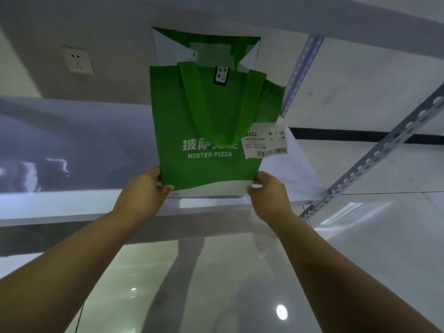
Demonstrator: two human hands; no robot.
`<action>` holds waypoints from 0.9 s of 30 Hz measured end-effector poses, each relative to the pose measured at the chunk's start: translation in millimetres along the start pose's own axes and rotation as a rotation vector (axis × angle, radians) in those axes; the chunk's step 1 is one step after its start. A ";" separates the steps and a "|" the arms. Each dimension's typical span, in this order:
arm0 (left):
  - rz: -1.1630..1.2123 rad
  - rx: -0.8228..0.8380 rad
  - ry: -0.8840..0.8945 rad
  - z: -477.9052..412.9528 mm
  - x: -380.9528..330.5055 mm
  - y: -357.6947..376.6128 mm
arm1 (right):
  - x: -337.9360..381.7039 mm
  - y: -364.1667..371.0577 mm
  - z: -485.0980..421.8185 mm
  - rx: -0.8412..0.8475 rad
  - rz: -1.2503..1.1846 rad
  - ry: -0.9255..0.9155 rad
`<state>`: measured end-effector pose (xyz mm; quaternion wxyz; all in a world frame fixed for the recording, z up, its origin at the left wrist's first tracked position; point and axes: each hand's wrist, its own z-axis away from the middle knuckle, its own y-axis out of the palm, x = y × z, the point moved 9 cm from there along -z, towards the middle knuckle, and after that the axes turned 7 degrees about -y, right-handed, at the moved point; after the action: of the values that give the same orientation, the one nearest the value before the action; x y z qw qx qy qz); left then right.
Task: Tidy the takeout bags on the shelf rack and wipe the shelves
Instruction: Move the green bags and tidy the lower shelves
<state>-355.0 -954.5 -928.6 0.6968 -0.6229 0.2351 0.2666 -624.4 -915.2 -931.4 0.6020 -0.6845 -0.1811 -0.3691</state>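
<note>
A green takeout bag (206,121) printed "MISTER PIZZA" stands on the white shelf (72,145), its handles folded down over the front. A white receipt (265,143) with a barcode hangs at its right side. My left hand (141,193) grips the bag's lower left corner at the shelf's front edge. At the lower right corner my right hand (269,193) pinches the bag. The bag's open mouth shows a white lining at the top.
A perforated metal upright (374,155) of the rack slants at the right, with another (300,70) behind it. The shelf above (360,18) crosses the top. A wall socket (78,60) sits at the back left. Glossy floor lies below.
</note>
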 end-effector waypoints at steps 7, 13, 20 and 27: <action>-0.020 -0.040 0.034 39.7 -6.2 -4.3 | -3.7 -22.1 36.3 0.019 0.096 -0.048; -0.024 0.023 0.076 98.4 -13.3 1.2 | -13.7 -42.4 87.7 0.051 0.095 -0.058; -0.089 0.043 0.101 168.3 -27.5 -2.7 | -31.0 -74.5 155.8 0.052 -0.013 -0.071; -0.116 0.023 0.292 216.6 -83.3 -22.5 | -27.3 -138.9 197.3 -0.072 -0.047 -0.110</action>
<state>-403.2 -747.7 -832.4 0.6766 -0.6595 0.3007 0.1298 -681.9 -691.7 -855.7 0.5572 -0.7205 -0.2166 -0.3514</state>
